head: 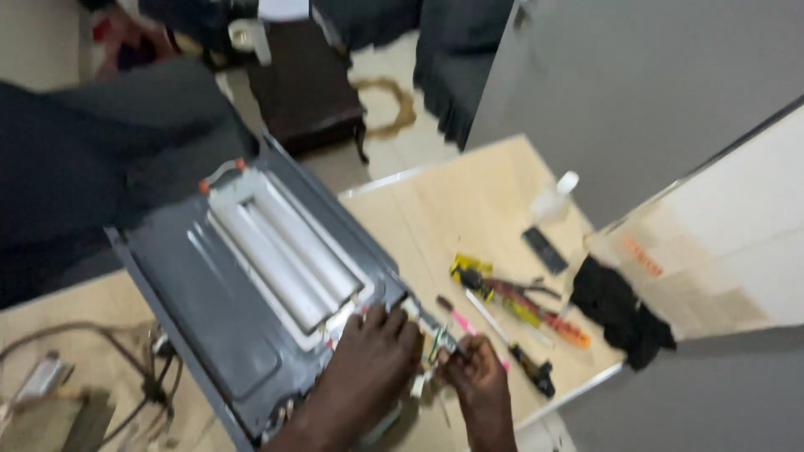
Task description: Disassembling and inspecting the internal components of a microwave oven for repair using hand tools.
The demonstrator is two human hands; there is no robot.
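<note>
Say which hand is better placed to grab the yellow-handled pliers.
Right hand, probably: it pinches small wiring at the grey heater panel's near corner, closest to the pliers. The left hand presses flat on the panel.

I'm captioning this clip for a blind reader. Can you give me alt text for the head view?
Two bare hands, left hand and right hand, work at the near edge of a dark grey metal appliance panel with pale tubes, lying on a light wooden table. Screwdrivers and pliers lie to the right.
</note>
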